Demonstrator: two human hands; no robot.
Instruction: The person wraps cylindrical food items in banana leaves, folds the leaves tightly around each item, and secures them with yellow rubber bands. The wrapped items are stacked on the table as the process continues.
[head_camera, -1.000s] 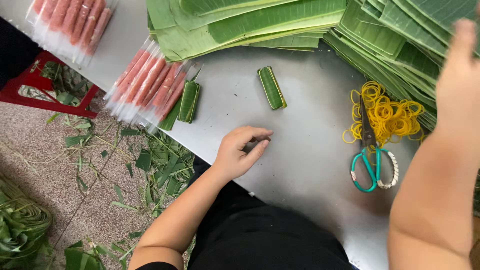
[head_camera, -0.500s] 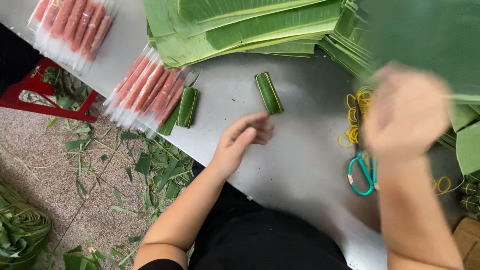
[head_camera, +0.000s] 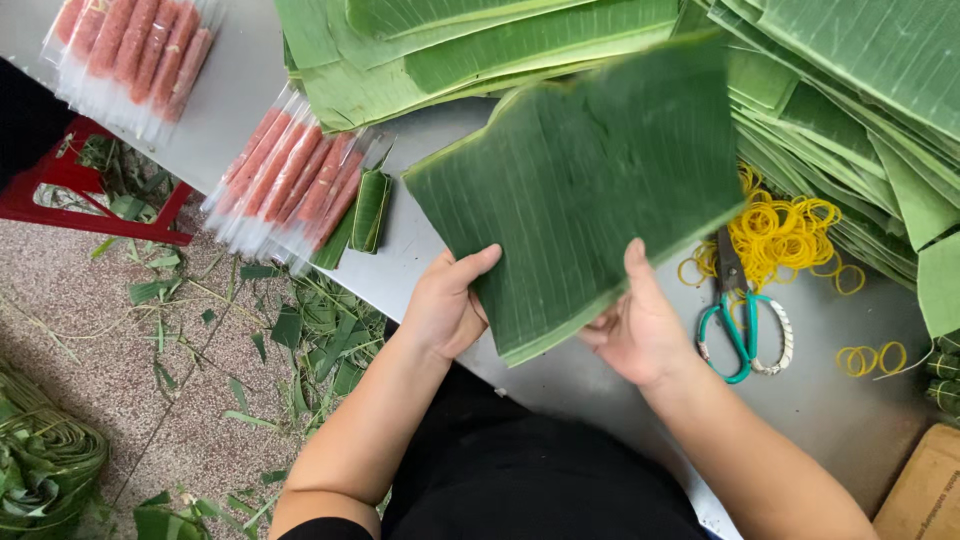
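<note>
The grey sheet-metal worktop (head_camera: 560, 390) is smooth and matt, and carries all materials. Across its far side lie broad stacks of long ribbed green banana leaves (head_camera: 850, 90), glossy, with fine parallel veins. Held above the worktop centre is one cut, roughly rectangular dark green banana-leaf sheet (head_camera: 590, 180), flat and unfolded, with nothing on it; wrapping of this sheet is judged not yet started. The left hand (head_camera: 445, 310) clamps the sheet's near left edge, thumb on top; the right hand (head_camera: 640, 325) clamps the near right edge likewise, so each grip is closed on the sheet. At far left lie clear plastic packs of pink sausage-like sticks (head_camera: 290, 185), soft and cylindrical. Beside them rests one small finished leaf-wrapped green roll (head_camera: 370, 210), the only completed piece visible. At right sit a loose heap of yellow rubber bands (head_camera: 785, 230) and teal-handled steel scissors (head_camera: 740, 320).
</note>
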